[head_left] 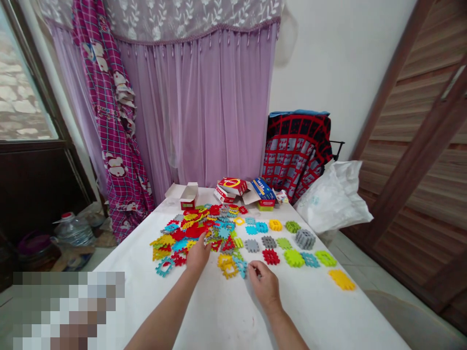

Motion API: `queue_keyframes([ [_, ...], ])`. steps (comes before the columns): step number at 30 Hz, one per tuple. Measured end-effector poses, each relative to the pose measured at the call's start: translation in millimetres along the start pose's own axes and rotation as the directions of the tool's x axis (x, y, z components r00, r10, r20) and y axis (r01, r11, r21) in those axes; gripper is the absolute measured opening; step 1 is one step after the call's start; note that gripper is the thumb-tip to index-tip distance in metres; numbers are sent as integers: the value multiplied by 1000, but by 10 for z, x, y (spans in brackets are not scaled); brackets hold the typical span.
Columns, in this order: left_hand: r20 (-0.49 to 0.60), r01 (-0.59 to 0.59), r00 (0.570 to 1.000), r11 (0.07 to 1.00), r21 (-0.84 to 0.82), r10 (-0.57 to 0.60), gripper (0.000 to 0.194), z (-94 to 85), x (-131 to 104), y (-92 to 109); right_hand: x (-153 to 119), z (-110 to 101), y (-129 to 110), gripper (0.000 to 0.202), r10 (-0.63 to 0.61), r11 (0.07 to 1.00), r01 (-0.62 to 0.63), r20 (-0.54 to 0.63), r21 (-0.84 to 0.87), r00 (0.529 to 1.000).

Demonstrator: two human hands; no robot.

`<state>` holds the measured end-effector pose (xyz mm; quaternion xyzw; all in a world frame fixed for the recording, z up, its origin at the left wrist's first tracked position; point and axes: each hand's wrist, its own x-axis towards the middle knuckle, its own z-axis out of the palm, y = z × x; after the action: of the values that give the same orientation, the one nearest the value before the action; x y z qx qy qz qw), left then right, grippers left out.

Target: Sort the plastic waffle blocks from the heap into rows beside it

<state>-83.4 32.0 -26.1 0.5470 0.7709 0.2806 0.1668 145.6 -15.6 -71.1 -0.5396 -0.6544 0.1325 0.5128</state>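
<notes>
Colourful notched plastic pieces lie heaped on the white table [219, 301], among them a red piece [195, 230] near the heap's middle. My left hand [198, 253] reaches to the near side of this heap, its fingertips at the pieces; what they grip, if anything, is hidden. My right hand [263, 283] is closed just right of a blue piece [241, 267], its fingers curled; what is between them is too small to make out. Yellow pieces [227, 266] lie between the hands. To the right, pieces are grouped by colour, including a red stack [270, 256] and a grey stack [305, 239].
Open boxes stand at the table's back: a white and red one [188, 197], a red one [232, 186] and a blue one [263, 188]. A white bag [332, 197] is beside the right edge. A yellow piece [342, 280] lies near that edge.
</notes>
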Motion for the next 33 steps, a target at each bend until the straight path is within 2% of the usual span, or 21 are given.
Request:
queue_keyframes([
  [4, 8, -13, 1000, 1000, 10, 13, 24, 52, 98, 52, -34, -17, 2, 31, 9, 998, -9, 4, 65, 1000],
  [8, -19, -61, 998, 989, -132, 59, 8, 60, 31, 0, -51, -38, 1, 27, 9, 995, -10, 9, 97, 1000],
  [10, -42, -90, 996, 961, -260, 82, 8, 70, -45, -40, -53, -50, 1, 26, 4, 995, -5, 7, 101, 1000],
  [13, -43, -79, 997, 869, -489, 67, 25, 114, -165, -68, -56, -60, -8, 25, -10, 996, 9, 14, 87, 1000],
  [15, 23, -17, 999, 771, -637, 41, 41, 146, -242, -49, -54, -44, -34, 24, -21, 997, 19, 24, 75, 999],
  [18, 193, 123, 980, 604, -787, 52, 55, 147, -356, 24, -32, 32, -129, 25, 0, 994, -4, 33, 113, 999],
  [22, 368, 274, 920, 449, -851, 135, 62, 79, -473, 124, 48, 199, -324, 35, 129, 939, -162, 125, 304, 984],
  [26, 461, 372, 867, 368, -852, 190, 62, 67, -514, 160, 145, 351, -455, 42, 231, 770, -308, 206, 559, 951],
  [28, 480, 400, 855, 342, -850, 195, 59, 87, -516, 161, 172, 392, -466, 40, 283, 703, -353, 212, 617, 935],
  [30, 489, 416, 853, 324, -849, 185, 57, 108, -513, 157, 181, 399, -446, 36, 314, 691, -369, 202, 622, 928],
  [33, 487, 425, 859, 312, -850, 156, 55, 129, -505, 151, 176, 342, -390, 27, 284, 768, -301, 121, 565, 951],
])
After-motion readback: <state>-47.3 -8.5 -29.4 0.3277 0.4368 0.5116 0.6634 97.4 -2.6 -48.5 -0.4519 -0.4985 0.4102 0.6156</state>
